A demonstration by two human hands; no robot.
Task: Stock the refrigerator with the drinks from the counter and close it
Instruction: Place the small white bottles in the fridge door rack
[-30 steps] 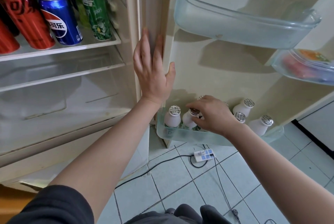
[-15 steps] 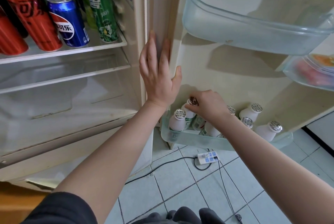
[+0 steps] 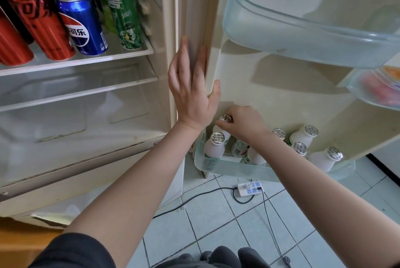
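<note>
We see a fridge shelf (image 3: 86,59) up high. Red cans (image 3: 36,18), a blue can (image 3: 82,27) and a green can (image 3: 123,12) stand on it, close together. Down low, the door bin (image 3: 227,168) holds small white bottles (image 3: 214,148) with shiny tops. On the tile floor (image 3: 216,224) under the door lies a white power strip (image 3: 250,188) with a black cord (image 3: 194,198).

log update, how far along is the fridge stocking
Done: tall drink cans stand on the clear fridge shelf; small white foil-capped bottles stand in the clear bottom door bin. In hand: the right hand grips another white bottle by its cap; the left hand rests on the cream door edge. Left: release it, close the door; counter unseen.
</note>
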